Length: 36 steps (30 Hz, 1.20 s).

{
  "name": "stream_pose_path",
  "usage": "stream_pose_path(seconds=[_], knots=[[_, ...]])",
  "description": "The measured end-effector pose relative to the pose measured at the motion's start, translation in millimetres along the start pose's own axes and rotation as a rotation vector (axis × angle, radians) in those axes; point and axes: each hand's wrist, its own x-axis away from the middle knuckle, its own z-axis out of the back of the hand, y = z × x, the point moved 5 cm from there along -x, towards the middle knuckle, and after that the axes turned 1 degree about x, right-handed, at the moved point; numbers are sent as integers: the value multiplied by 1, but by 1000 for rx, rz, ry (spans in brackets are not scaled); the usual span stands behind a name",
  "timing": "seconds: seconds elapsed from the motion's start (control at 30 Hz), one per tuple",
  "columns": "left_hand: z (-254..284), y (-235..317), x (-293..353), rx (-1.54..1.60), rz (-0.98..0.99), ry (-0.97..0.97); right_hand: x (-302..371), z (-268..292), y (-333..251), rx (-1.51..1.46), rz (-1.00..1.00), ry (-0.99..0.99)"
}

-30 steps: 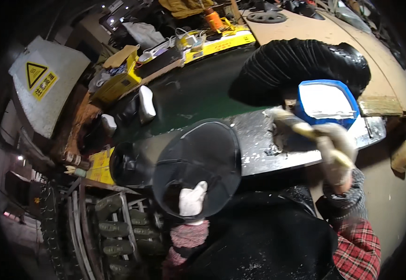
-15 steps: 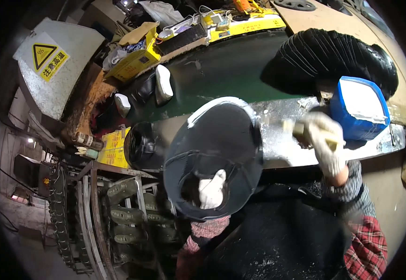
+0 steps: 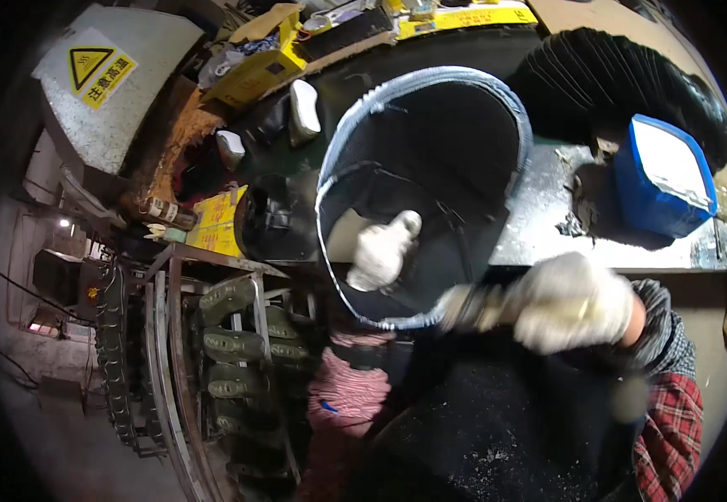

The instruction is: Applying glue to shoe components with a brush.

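Note:
A wide, round black piece of flexible material with seams inside (image 3: 464, 142) stands with its opening toward me. Wet-looking white coating runs along much of its rim. My left hand (image 3: 380, 255), in a white knit glove, reaches into it from below and is closed on its inner part; the fingertips are partly hidden. My right hand (image 3: 577, 305), also gloved and blurred by motion, grips a brush (image 3: 476, 308) with its head against the lower right rim. To the right, a blue tub (image 3: 673, 180) holds thick white stuff on the metal-topped bench (image 3: 539, 238).
A fanned stack of black pieces (image 3: 614, 79) lies behind the tub. Dark shoes with white soles (image 3: 303, 113), a yellow box (image 3: 219, 222) and a metal housing with a warning sign (image 3: 121, 84) are at left. Below stands a rack of green soles (image 3: 234, 343).
The brush in my right hand has moved from beside the tub down and left to the rim. The black piece has shifted up and right in view, and more of its rim shows white.

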Motion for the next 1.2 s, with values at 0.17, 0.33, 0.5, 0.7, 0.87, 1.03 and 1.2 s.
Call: stream_pose_path(seconds=[0.17, 0.33, 0.5, 0.7, 0.87, 1.03, 1.2], knots=[[26, 11, 19, -287, 15, 103, 60, 29, 3, -25, -358, 621], [5, -15, 41, -85, -52, 88, 63, 68, 21, 360, -173, 632], [-6, -26, 52, 25, -58, 113, 59, 90, 1, 289, -78, 843], [-12, -36, 59, 129, -57, 152, 59, 29, -3, 250, -122, 22], [-24, -47, 54, 203, -76, 188, -3, 37, -23, 84, 174, 94], [-15, -49, 44, 267, -92, 198, 2, 68, 29, 228, -27, 628], [-4, -30, -15, 400, -70, 55, 63, 53, 68, 328, -204, 666]])
